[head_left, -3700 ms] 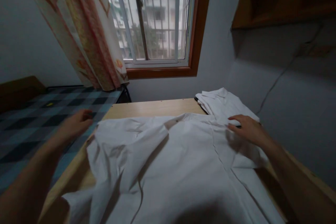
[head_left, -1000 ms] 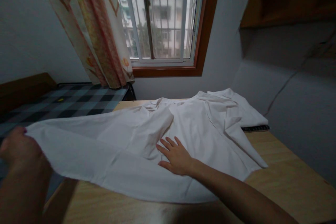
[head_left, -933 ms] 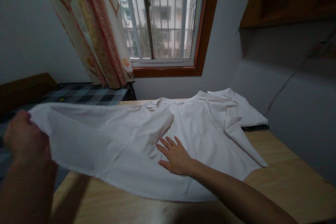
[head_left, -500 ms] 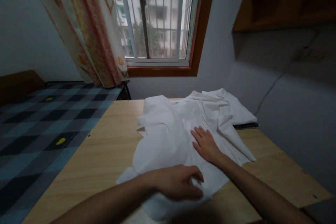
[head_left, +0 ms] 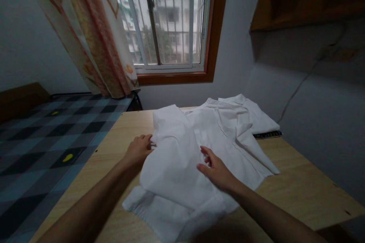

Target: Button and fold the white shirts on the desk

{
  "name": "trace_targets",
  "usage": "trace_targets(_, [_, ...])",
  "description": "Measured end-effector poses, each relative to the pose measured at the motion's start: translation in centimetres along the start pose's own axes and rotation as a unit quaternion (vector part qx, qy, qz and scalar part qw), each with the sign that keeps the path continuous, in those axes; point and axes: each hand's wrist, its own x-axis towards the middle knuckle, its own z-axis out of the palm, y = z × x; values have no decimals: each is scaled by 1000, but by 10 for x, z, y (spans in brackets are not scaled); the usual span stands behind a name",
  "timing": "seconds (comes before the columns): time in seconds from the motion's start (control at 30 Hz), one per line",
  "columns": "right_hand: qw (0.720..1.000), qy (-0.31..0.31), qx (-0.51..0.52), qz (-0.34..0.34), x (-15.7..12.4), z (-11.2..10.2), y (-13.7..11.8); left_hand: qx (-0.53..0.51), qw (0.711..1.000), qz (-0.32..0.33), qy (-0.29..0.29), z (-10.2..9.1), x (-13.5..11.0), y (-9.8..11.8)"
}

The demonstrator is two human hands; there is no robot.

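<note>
A white shirt (head_left: 173, 167), rumpled with loose folds, is spread over the wooden table. At its left edge, my left hand (head_left: 139, 149) has its fingers curled in around the cloth; the fingertips are partly hidden there. Over the shirt's middle is my right hand (head_left: 215, 169), its fingers bent and thumb apart from them, with no cloth visibly pinched. The hem and a loose flap of the shirt lie toward me, near the table's front edge.
Folded white cloth (head_left: 261, 117) lies at the table's back right on a dark item (head_left: 268, 134). A checked bed (head_left: 82, 127) stands left of the wooden table (head_left: 296, 182). Behind are a curtain (head_left: 91, 38) and window; a shelf (head_left: 302, 3) hangs at upper right.
My left hand has moved from the front middle out to the shirt's left edge. My right hand has lifted from lying flat and bent its fingers, shifting slightly left and toward me.
</note>
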Motion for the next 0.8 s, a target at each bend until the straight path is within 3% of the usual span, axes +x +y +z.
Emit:
trace_targets(0.07, [999,-3,-9,-42,0,10,-4,16,999,-31,-12,10,-3,0])
trace_targets(0.13, [996,-3,-21,-90,-3,12,-4,34,997,-69,9,6,2,4])
trace_targets(0.23, [993,-3,-20,-113,-7,7,-2,14,985,-117,126,-20,28,9])
trace_targets(0.3, [995,1,-3,-99,-8,2,-1,-82,961,-164,205,-44,52,11])
trace_targets(0.4, [996,2,47,-72,-5,-3,3,-231,912,-219,260,-71,83,20])
trace_targets(0.47, [996,0,74,-58,-3,-3,5,-227,900,-182,325,-81,92,28])
trace_targets(0.57, [996,-12,82,-40,-3,-3,5,-152,882,-35,444,-89,89,35])
trace_targets(0.67, [996,-23,71,-44,-6,-4,1,-55,907,93,408,-91,77,24])
trace_targets(0.73, [996,-27,64,-47,-8,-4,-1,20,928,122,352,-87,68,8])
trace_targets(0.8, [997,-30,56,-42,-9,-5,-4,85,940,108,311,-78,57,-12])
